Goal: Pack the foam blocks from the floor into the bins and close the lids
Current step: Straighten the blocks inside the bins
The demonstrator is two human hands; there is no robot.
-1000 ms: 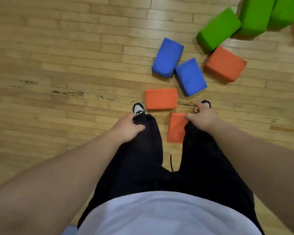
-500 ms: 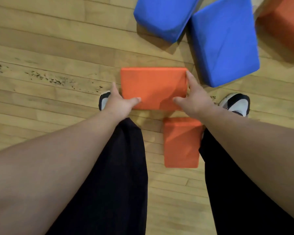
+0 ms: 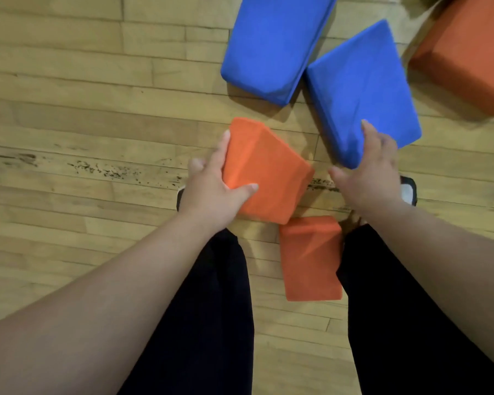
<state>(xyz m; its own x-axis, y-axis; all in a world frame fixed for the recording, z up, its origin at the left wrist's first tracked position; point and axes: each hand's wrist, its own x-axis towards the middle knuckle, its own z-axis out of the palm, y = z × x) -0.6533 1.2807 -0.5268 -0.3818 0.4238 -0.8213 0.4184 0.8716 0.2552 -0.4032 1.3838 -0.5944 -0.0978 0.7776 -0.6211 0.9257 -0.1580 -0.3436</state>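
Down on the wooden floor [image 3: 97, 81], left hand [image 3: 211, 192] grips a tilted orange block [image 3: 268, 172], right hand [image 3: 374, 178] spread open over the near corner of a blue block [image 3: 360, 89]

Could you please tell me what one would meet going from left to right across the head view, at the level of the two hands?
left hand → orange block gripped by that hand → right hand, fingers spread → shoe showing just beyond the right hand. The blue blocks overlap the hands' span, so they are left out.
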